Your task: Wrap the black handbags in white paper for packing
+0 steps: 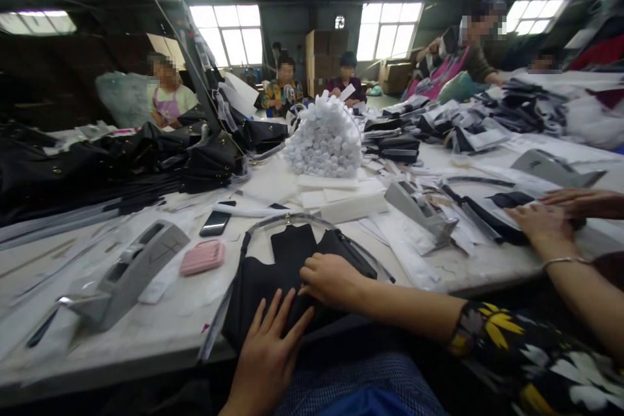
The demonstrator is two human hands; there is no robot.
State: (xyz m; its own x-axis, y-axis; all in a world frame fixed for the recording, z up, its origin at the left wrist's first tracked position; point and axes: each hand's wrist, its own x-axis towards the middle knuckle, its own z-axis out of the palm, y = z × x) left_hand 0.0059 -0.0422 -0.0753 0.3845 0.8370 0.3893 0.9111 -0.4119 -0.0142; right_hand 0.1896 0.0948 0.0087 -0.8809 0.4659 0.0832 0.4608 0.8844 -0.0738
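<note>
A black handbag (pixel 256 279) lies at the table's front edge, its handle (pixel 248 229) arching beyond it in a clear wrap. My left hand (pixel 268 351) rests flat on the bag's near left part with fingers spread. My right hand (pixel 334 279) has its fingers curled, closed on the bag's black material near the middle; the fingertips are partly hidden. Between the hands and the handle, a black panel (pixel 295 244) stands up from the bag. Left of the bag are a pink case (pixel 202 257) and a phone (pixel 216 221).
Grey tape dispensers (pixel 129 273) stand left and right on the table (pixel 29 364). White rolls (pixel 324 140) are heaped behind the bag. Black bags (pixel 209 159) pile up at left. A co-worker's hands (pixel 543 224) press a black piece at right. Several people work farther back.
</note>
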